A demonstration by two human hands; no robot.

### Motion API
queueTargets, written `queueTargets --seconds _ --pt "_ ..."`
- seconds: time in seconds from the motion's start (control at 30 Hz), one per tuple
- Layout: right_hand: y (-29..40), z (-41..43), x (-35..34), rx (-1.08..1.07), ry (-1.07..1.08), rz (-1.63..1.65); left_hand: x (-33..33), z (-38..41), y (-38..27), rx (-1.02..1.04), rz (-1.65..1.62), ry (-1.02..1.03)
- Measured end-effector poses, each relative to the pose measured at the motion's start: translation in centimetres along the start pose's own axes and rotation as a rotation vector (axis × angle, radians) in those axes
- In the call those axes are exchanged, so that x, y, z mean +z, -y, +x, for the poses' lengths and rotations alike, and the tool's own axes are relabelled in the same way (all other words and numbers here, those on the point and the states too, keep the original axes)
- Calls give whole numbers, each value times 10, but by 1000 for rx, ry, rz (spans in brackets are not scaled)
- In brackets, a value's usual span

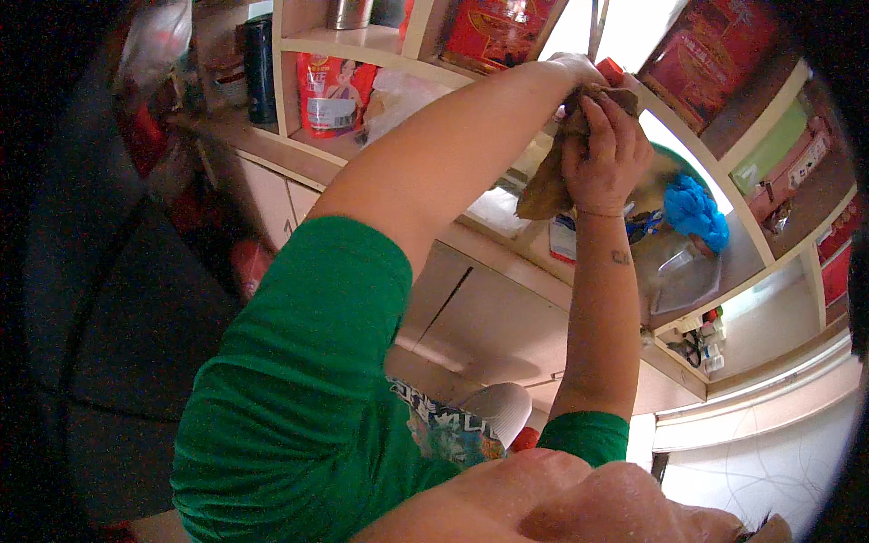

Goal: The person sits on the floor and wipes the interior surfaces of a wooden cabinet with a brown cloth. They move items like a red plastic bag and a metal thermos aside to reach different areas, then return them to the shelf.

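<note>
My right hand (609, 159) is closed around a crumpled brown cloth (548, 180), whose loose end hangs to the left of the wrist. My left hand (574, 66) is raised just beyond it, bent at the wrist, with its fingers mostly hidden behind the cloth and my right hand. A small red object (609, 72) shows right beside both hands; the rest of it is covered. Whether my left hand grips that object or the cloth cannot be made out. Both hands are up in front of a shelf unit (319, 164) with pale edges.
A dark thermos bottle (260, 71) and a red pouch (337, 95) stand on the left shelves. Red boxes (499, 30) fill upper compartments. Below my right hand's side lie a crumpled blue plastic item (694, 212) and a clear plastic container (686, 275). Cabinet doors (489, 305) are underneath.
</note>
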State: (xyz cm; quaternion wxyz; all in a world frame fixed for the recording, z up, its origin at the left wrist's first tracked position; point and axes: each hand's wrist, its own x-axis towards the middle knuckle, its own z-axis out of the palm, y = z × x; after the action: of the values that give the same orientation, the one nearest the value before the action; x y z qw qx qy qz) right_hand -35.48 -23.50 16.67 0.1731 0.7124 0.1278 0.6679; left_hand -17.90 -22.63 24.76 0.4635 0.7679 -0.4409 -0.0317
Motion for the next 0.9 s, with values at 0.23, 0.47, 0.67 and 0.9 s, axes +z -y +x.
queueTargets --seconds 0.23,0.47,0.67,0.9 --pt "8 2 -1 4 23 -3 -5 -6 6 482 -180 -374" --pt "-12 -12 -9 -19 33 -74 -40 -99 -75 733 -282 -572" --pt "1 -4 3 -6 8 -107 -80 -125 -49 633 173 -468" --pt "-2 -5 3 -23 -42 -111 -47 -86 5 300 219 186"
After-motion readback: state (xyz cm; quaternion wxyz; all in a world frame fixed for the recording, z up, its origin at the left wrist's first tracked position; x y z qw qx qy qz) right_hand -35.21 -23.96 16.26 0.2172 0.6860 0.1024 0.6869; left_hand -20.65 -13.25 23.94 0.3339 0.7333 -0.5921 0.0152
